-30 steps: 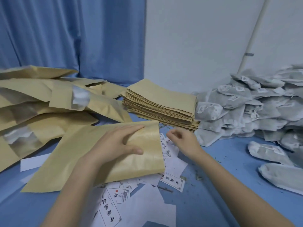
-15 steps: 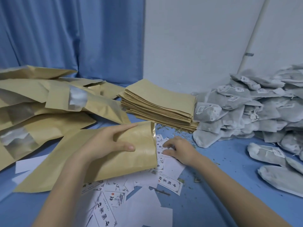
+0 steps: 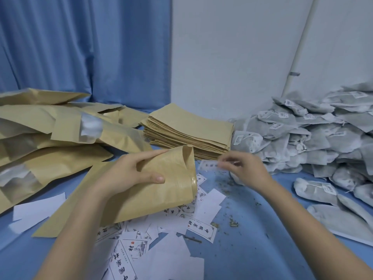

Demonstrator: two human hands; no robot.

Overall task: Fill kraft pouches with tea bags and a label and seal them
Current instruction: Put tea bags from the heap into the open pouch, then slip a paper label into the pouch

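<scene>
Gripping the kraft pouch [image 3: 161, 190] near its open mouth, left hand [image 3: 129, 174] tilts it above the blue table [image 3: 252, 229] | right hand [image 3: 242, 168] pinches a blurred label [image 3: 207, 165] just beside the mouth | tea bags [image 3: 312, 134] heaped right.

Looking forward and down from head height at the blue bench [image 3: 252, 249], close in, with both forearms entering from 6 o'clock. Facing a room corner: curtain [image 3: 80, 47] filling 10 to 12 o'clock, white wall [image 3: 232, 57] running from 12 to 2 o'clock. Bending straight edges near the frame border, wide-angle. Being the only view, sharing nothing with another.
</scene>
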